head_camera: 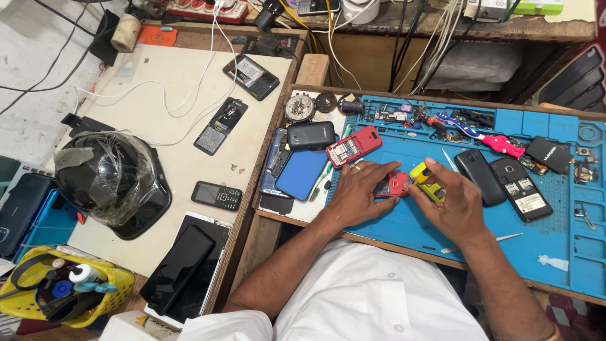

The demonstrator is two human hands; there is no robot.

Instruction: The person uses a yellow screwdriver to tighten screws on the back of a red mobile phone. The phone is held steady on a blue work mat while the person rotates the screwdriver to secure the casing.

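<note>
Gripping a small red phone (392, 185) in our left hand (356, 192), our right hand (449, 203) pinches a yellow part (421, 175) just beside it.

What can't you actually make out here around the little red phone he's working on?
- Head view: most of the small red phone is hidden under the left hand.
- Yellow part: the right hand covers its lower end, so its full shape is unclear.
- Tiny parts along the blue mat top: too small to identify.
- Yellow basket: cut off by the left edge.
</note>
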